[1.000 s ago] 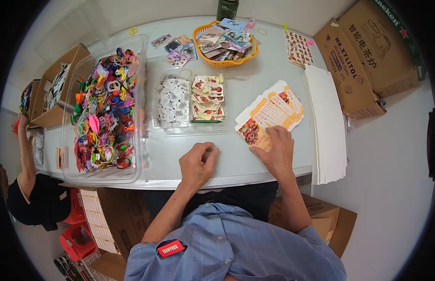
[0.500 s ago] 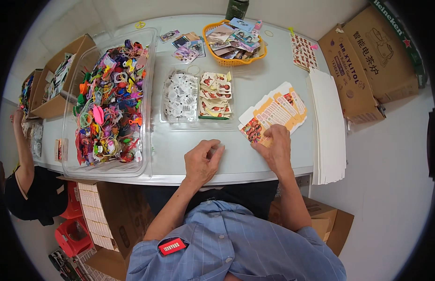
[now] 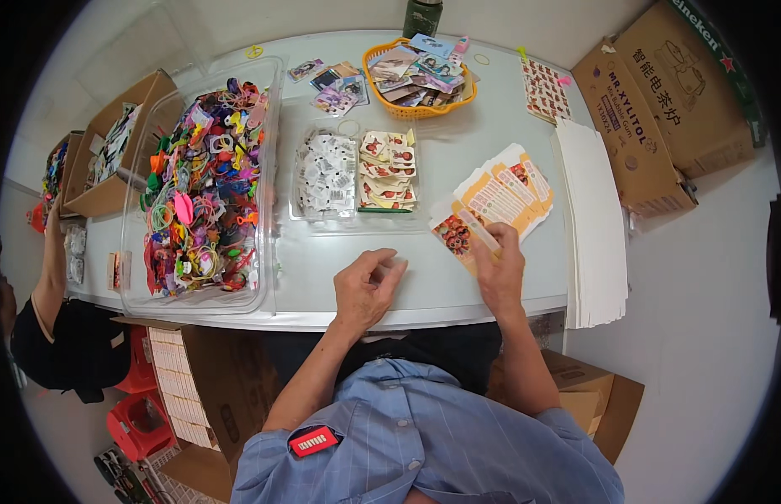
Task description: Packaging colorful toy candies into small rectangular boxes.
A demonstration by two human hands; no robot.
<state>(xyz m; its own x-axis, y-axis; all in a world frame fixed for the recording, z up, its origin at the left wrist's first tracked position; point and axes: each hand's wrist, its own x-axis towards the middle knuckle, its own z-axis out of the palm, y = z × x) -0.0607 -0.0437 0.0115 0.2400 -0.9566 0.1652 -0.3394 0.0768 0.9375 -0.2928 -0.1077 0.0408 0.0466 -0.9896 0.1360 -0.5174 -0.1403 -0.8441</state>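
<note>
My right hand [image 3: 500,273] pinches the near edge of a flat printed carton [image 3: 455,235], orange and white with a food picture. It lies at the near-left end of a fanned stack of similar flat cartons [image 3: 504,191]. My left hand [image 3: 367,287] rests near the table's front edge, loosely curled, with a gap between thumb and fingers and nothing visible in it. Beyond it stands a clear plastic tray [image 3: 299,220] with two piles: small white packets [image 3: 326,174] and cream-and-red printed pieces [image 3: 387,172].
A big clear bin [image 3: 271,277] of colourful trinkets stands left. A yellow basket [image 3: 424,111] of cards is at the back, loose cards [image 3: 336,95] beside it. White sheets [image 3: 594,227] are stacked right, near brown boxes [image 3: 630,134]. A co-worker's arm [image 3: 50,277] reaches in far left.
My right hand has closed on the near carton's edge and shifted it slightly, lifting its edge a little. My left hand stays in place. The co-worker's arm has moved.
</note>
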